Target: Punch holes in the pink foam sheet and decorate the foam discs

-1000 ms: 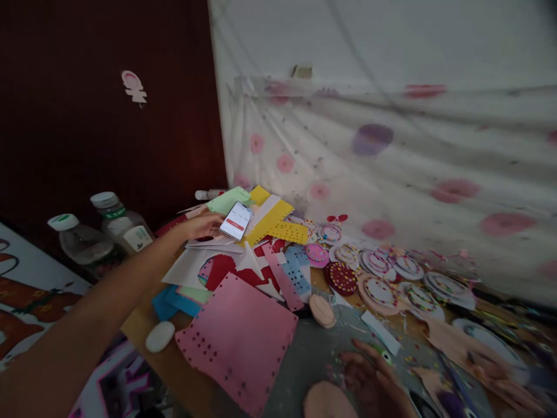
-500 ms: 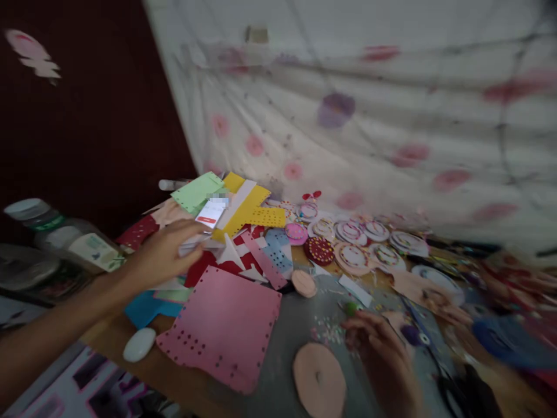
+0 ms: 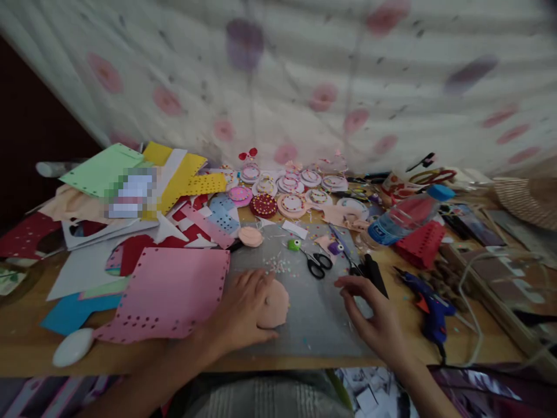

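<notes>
My left hand (image 3: 243, 307) lies over the left side of a round peach felt disc (image 3: 277, 305) on the grey mat. Its fingers are on the upper side of the disc and the thumb on the lower edge, closed around it. To the right, above the mat, is my right hand (image 3: 376, 319). Its thumb and index finger are curved round with their tips close together; anything between them is too small to make out. Small pale beads (image 3: 281, 265) are scattered above the disc. Black-handled scissors (image 3: 319, 265) and a green ornament with an eye (image 3: 294, 244) lie near.
Pink felt (image 3: 174, 290) and a white oval object (image 3: 73, 347) are at left. Decorated felt discs (image 3: 265, 205) line the back. At right are a blue-capped water bottle (image 3: 404, 217), a blue glue gun (image 3: 430, 310) with its cable, and a wooden tray (image 3: 487, 307).
My left hand has moved from the phone and felt pile at left onto the peach disc. The view has swung right, bringing the bottle and glue gun into sight.
</notes>
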Available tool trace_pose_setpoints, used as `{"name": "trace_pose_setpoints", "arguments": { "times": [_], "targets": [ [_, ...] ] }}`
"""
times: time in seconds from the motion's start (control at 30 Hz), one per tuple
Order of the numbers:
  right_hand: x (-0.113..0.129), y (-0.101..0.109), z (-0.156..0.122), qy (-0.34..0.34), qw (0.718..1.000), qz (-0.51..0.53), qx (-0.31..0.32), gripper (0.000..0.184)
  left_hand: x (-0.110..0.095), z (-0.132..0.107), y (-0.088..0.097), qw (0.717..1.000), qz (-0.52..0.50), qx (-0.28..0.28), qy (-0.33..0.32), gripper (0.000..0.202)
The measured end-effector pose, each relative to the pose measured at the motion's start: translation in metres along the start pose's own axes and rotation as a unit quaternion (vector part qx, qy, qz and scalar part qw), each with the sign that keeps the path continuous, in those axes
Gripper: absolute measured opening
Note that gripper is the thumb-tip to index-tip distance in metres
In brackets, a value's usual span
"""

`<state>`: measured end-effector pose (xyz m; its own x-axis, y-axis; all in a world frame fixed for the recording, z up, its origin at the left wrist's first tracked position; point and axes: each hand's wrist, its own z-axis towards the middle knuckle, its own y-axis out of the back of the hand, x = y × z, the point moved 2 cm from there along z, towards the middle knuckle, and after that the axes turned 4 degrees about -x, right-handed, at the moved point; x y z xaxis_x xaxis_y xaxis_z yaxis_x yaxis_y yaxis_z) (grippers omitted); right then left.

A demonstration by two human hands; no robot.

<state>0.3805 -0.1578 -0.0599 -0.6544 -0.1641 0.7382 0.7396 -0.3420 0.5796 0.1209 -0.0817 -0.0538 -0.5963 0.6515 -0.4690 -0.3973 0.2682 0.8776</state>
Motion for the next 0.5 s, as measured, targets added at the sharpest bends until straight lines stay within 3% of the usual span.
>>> {"name": "trace_pose_setpoints", "arguments": {
  "times": [0.13, 0.33, 0.5],
  "targets": [
    [0.019, -0.018, 0.0, 0.044, 0.998, -0.014, 0.035, 0.018, 0.003, -0.002, -0.011, 1.0, -0.004, -0.02, 0.008, 0.097],
    [0.058, -0.064, 0.009, 0.141, 0.982, -0.01, 0.127, 0.029, -0.007, -0.008, 0.002, 0.997, -0.021, -0.072, -0.006, 0.093],
    [0.071, -0.087, 0.019, 0.156, 0.976, -0.022, 0.151, 0.009, -0.02, -0.009, 0.01, 0.995, -0.022, -0.096, -0.009, 0.095]
  ]
}}
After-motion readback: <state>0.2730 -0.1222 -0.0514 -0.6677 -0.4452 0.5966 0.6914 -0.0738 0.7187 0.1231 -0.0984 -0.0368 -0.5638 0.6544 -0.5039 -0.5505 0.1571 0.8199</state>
